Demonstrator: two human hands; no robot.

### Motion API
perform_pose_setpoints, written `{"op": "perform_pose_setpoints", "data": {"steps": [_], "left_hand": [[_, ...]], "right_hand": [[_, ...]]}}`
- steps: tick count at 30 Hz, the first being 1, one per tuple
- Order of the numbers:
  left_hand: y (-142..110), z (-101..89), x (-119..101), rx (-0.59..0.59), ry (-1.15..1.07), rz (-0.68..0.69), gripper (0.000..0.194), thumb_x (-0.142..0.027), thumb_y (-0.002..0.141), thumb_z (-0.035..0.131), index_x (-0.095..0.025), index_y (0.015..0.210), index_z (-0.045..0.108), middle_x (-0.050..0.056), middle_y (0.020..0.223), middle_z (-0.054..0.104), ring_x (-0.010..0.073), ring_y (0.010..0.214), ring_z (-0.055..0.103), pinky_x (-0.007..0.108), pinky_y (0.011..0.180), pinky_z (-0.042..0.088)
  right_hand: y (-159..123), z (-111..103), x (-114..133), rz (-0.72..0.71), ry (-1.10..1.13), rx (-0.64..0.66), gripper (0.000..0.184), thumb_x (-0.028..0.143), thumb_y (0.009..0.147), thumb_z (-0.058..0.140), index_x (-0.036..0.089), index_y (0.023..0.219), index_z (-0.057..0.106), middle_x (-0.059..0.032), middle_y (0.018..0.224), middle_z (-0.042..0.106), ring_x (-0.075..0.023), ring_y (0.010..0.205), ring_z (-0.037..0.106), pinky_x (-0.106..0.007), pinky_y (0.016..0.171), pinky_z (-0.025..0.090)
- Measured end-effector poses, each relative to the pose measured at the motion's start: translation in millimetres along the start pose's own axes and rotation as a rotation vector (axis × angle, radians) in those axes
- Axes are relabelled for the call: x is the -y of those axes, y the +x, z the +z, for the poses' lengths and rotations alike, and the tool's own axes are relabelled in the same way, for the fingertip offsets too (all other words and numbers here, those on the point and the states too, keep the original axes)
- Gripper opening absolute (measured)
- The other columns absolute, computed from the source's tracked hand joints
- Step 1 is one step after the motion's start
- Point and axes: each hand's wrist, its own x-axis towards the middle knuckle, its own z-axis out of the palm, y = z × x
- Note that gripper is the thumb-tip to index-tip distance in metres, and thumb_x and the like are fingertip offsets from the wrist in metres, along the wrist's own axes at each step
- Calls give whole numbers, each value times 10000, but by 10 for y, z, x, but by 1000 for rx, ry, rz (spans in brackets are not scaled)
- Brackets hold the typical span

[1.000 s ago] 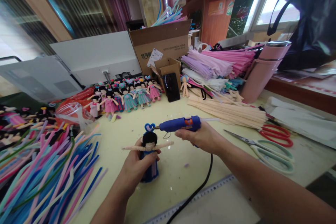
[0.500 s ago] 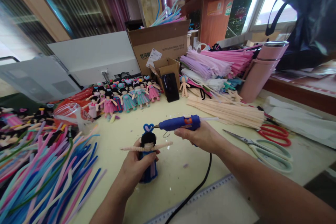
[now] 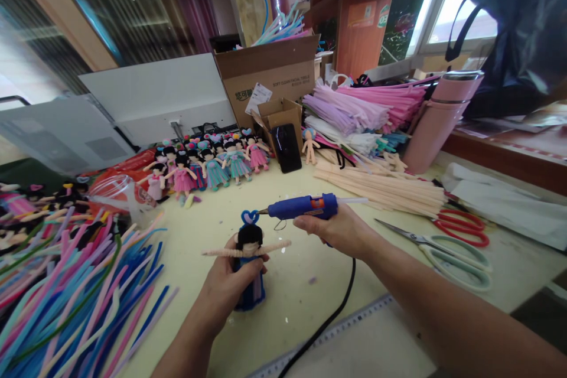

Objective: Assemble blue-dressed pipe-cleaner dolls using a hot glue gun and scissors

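My left hand (image 3: 228, 280) is closed around the body of a pipe-cleaner doll (image 3: 251, 271) and keeps it upright over the table. The doll has black hair, a blue dress with a lilac stripe and beige arms stretched out sideways. On top of its head stands a blue heart (image 3: 250, 218) with a lilac middle. My right hand (image 3: 339, 227) grips a blue hot glue gun (image 3: 303, 207), a white glue stick poking out of its back. The gun's metal nozzle is at the heart's right edge; whether it touches I cannot tell.
Loose coloured pipe cleaners (image 3: 88, 301) cover the left side. Finished dolls (image 3: 215, 162) stand at the back beside a black phone (image 3: 286, 147). At right lie green-handled scissors (image 3: 456, 260), red-handled scissors (image 3: 460, 227) and a pink flask (image 3: 443, 121). A black cord (image 3: 330, 322) crosses a ruler (image 3: 349, 328).
Almost nothing differs. The whole view has shifted very slightly; both hands keep their hold, and the nozzle stays beside the heart.
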Motion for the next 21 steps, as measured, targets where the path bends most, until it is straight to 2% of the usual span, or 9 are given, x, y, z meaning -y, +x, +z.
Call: {"op": "perform_pose_setpoints", "data": {"steps": [21], "left_hand": [[-4,7,0,11,13,11,268,-292,650,639,-194,896,596,26,745,673,187,670,602,324,660,469]], "right_hand": [[-17,23,13,0,-9,7,159,314,708,652,189,791,702,32,540,552,-84,466,402,-215,442,343]]}}
